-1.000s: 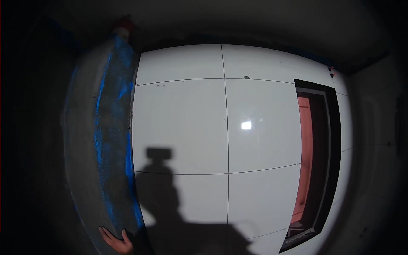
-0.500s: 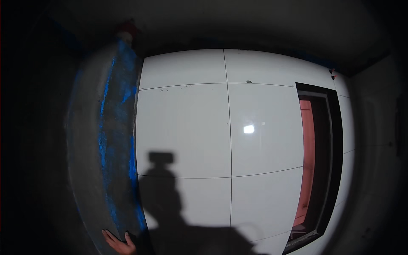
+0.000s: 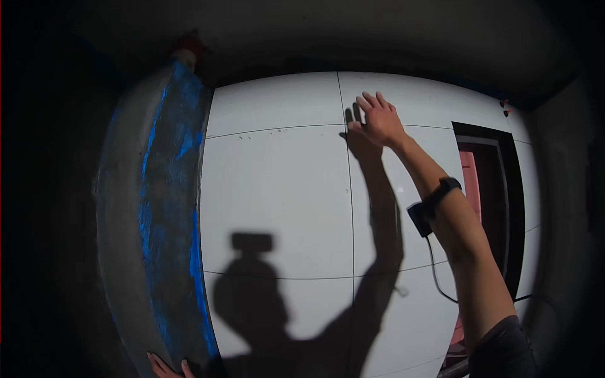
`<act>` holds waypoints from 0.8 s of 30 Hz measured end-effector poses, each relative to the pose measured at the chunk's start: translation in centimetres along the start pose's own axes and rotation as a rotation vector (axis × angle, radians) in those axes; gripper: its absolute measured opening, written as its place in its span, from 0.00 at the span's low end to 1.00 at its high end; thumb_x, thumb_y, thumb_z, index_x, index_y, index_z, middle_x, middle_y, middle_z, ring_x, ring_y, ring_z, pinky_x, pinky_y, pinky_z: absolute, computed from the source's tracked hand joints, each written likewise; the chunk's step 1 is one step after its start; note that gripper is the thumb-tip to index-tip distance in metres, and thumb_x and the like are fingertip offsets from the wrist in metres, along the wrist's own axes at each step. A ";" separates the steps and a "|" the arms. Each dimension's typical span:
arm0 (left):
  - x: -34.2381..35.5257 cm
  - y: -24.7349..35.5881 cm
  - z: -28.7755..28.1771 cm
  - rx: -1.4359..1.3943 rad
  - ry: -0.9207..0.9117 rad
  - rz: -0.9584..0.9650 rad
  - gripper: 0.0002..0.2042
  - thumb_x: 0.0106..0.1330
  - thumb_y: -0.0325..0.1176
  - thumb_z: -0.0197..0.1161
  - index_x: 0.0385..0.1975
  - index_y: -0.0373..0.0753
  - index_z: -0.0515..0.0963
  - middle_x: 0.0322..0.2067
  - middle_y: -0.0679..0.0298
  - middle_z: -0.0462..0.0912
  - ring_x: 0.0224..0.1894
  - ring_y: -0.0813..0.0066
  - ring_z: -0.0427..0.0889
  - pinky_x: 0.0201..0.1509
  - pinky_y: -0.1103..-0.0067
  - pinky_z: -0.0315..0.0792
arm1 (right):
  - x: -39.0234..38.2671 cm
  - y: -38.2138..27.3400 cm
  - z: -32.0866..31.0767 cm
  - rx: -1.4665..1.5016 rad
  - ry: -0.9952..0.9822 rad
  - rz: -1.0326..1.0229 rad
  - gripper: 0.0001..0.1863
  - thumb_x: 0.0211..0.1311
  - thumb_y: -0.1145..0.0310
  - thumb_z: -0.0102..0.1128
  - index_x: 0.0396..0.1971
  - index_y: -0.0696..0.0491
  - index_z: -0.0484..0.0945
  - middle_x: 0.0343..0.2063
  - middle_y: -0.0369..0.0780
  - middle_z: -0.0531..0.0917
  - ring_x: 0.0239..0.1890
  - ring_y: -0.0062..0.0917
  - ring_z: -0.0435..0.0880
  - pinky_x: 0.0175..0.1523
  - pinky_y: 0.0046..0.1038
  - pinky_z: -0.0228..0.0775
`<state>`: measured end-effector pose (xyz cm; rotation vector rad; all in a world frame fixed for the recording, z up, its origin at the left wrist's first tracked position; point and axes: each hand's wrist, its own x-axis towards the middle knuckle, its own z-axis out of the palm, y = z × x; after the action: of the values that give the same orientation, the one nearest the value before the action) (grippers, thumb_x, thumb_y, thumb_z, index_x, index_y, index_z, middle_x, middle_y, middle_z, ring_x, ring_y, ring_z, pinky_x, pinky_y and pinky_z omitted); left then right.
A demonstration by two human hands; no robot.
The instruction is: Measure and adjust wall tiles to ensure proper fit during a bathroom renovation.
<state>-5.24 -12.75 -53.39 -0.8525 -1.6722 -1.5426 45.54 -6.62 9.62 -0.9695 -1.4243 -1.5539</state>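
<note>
My right hand (image 3: 378, 123) is raised to the upper part of a white tiled wall (image 3: 277, 189), right of a vertical joint. Its fingers are spread and nothing is in them. Whether the palm meets the tile I cannot tell; its shadow falls just to the left. A dark strap with a small black box (image 3: 421, 218) and a cable sits on my right forearm. Low at the left, my left hand (image 3: 165, 368) shows only its stretched fingers against the grey, blue-streaked wall strip (image 3: 173, 220); the rest is cut off by the lower edge.
At the right, a black-framed opening (image 3: 513, 189) has a pinkish panel (image 3: 471, 183) inside. Small red and black pieces (image 3: 505, 108) stick out at the upper right of the tiles. A pale pipe end with a red part (image 3: 188, 53) stands at the upper left.
My right arm has come into view and reached up to the tiles, covering a small dark mark there. My left hand sits slightly lower in the picture, and the view has shifted a little.
</note>
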 end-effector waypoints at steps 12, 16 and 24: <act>-0.6 1.1 -0.8 0.038 0.001 -0.016 0.43 0.72 0.56 0.65 0.72 0.22 0.62 0.68 0.30 0.66 0.71 0.33 0.66 0.75 0.53 0.61 | 7.3 -0.1 4.5 0.066 -0.362 0.365 0.70 0.38 0.28 0.79 0.81 0.42 0.54 0.83 0.42 0.47 0.81 0.60 0.40 0.77 0.67 0.43; -0.3 1.1 -0.1 0.020 0.015 -0.019 0.44 0.72 0.56 0.65 0.73 0.23 0.61 0.67 0.30 0.67 0.69 0.33 0.68 0.75 0.54 0.62 | 7.1 0.5 3.0 0.046 -0.393 0.363 0.69 0.39 0.34 0.82 0.81 0.41 0.54 0.83 0.40 0.46 0.81 0.62 0.38 0.76 0.68 0.48; -0.3 1.4 0.1 0.071 -0.018 -0.028 0.43 0.72 0.55 0.65 0.73 0.23 0.62 0.65 0.30 0.69 0.68 0.33 0.69 0.74 0.55 0.63 | 8.2 0.7 4.3 0.060 -0.474 0.342 0.67 0.39 0.39 0.84 0.79 0.47 0.55 0.81 0.44 0.49 0.80 0.63 0.40 0.77 0.65 0.56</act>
<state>-3.92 -12.56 -52.85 -0.8118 -1.7479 -1.4885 43.15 -2.84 17.73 -1.5248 -1.5054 -1.0656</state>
